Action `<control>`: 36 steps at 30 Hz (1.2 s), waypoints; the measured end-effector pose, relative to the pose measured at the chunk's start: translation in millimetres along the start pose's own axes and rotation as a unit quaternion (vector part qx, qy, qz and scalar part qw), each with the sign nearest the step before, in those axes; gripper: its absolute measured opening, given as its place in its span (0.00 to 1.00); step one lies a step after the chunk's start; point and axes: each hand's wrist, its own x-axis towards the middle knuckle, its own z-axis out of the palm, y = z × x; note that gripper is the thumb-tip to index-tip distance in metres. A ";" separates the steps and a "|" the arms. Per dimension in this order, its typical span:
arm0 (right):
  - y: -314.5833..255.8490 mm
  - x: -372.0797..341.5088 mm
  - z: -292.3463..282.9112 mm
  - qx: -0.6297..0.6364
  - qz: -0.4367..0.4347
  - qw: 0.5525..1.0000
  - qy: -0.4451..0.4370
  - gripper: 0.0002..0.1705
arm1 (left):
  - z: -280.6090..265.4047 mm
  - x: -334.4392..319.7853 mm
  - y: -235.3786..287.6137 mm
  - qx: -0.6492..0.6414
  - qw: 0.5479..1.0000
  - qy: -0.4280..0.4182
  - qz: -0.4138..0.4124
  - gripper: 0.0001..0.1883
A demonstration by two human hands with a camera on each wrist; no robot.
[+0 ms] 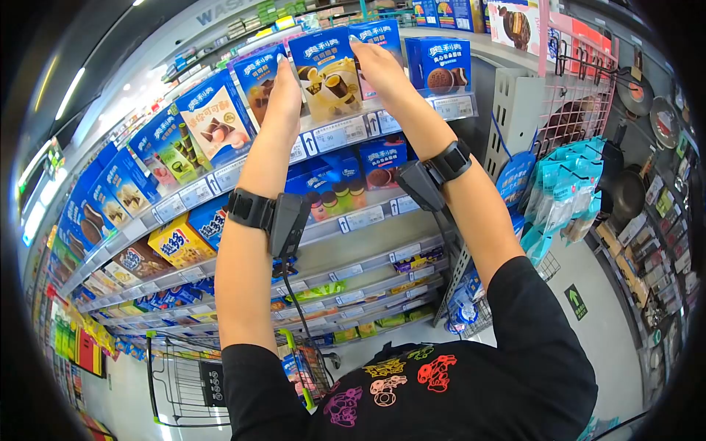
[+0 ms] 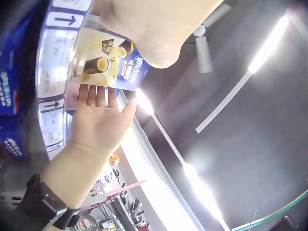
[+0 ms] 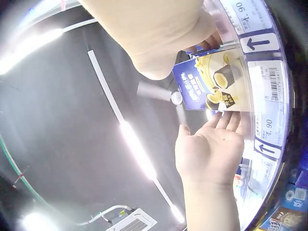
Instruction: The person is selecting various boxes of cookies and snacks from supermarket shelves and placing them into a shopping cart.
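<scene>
A blue and yellow box with chocolate rolls (image 1: pixel 326 77) stands upright at the front of the upper shelf, facing outward. My left hand (image 1: pixel 285 95) is at its left side and my right hand (image 1: pixel 379 70) at its right side. In the left wrist view, the right hand (image 2: pixel 101 125) holds its fingers straight against the edge of the box (image 2: pixel 103 60), thumb apart. Seen from the right wrist, the left hand (image 3: pixel 209 151) has extended fingers at the edge of the box (image 3: pixel 209 79), their tips partly hidden. Whether either hand bears the box's weight, I cannot tell.
More blue boxes (image 1: pixel 213 121) line the shelf on the left, and another (image 1: pixel 439 66) stands on the right. Price labels run along the shelf edge (image 1: pixel 353 130). Lower shelves hold more packs. A shopping cart (image 1: pixel 187 378) is at lower left; blue bags (image 1: pixel 562 184) hang at right.
</scene>
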 end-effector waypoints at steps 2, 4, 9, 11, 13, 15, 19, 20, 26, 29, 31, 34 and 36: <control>8.3 9.5 1.3 -0.003 0.001 1.000 -0.009 0.27 | 1.2 3.7 -0.8 0.000 1.000 0.007 -0.006 0.29; 4.8 11.1 4.9 -0.029 0.000 0.999 -0.014 0.27 | 0.5 10.3 -5.2 -0.009 1.000 -0.002 -0.009 0.28; 25.3 29.1 16.9 -0.032 -0.026 0.999 0.016 0.33 | 12.9 10.0 -4.1 -0.048 0.999 -0.006 -0.014 0.26; 29.0 29.3 20.8 -0.031 -0.033 0.999 0.029 0.35 | 18.2 5.3 -1.0 -0.060 0.998 -0.005 -0.016 0.26; 29.7 26.4 24.7 -0.059 -0.030 0.997 0.043 0.37 | 24.5 -1.4 3.4 -0.070 0.997 0.017 -0.039 0.26; 27.1 25.6 25.9 -0.081 -0.031 0.995 0.046 0.39 | 29.8 -5.8 8.1 -0.078 0.995 0.028 -0.049 0.26; 25.7 24.6 26.5 -0.087 -0.045 0.995 0.033 0.42 | 28.2 -0.1 5.2 -0.072 0.996 0.031 -0.047 0.27; 29.0 26.1 27.1 -0.072 -0.056 0.995 0.029 0.42 | 26.2 5.0 1.5 -0.069 0.996 0.033 -0.037 0.27; 17.4 0.5 27.4 0.045 -0.209 0.977 0.021 0.34 | 27.3 9.0 -23.1 0.027 0.967 0.099 0.234 0.29; -14.5 -25.8 30.6 0.060 -0.342 0.936 0.047 0.28 | 31.2 -20.6 -7.2 0.085 0.923 0.063 0.369 0.32; -39.7 -45.3 33.1 0.050 -0.377 0.924 0.042 0.26 | 31.2 -52.0 18.6 0.100 0.897 0.016 0.430 0.34; -72.6 -70.0 43.5 0.021 -0.441 0.897 0.013 0.27 | 47.5 -103.8 51.3 -0.012 0.895 0.103 0.435 0.33; -80.2 -93.1 64.7 0.132 -0.372 0.918 -0.032 0.28 | 51.8 -131.9 81.2 -0.125 0.880 0.098 0.448 0.35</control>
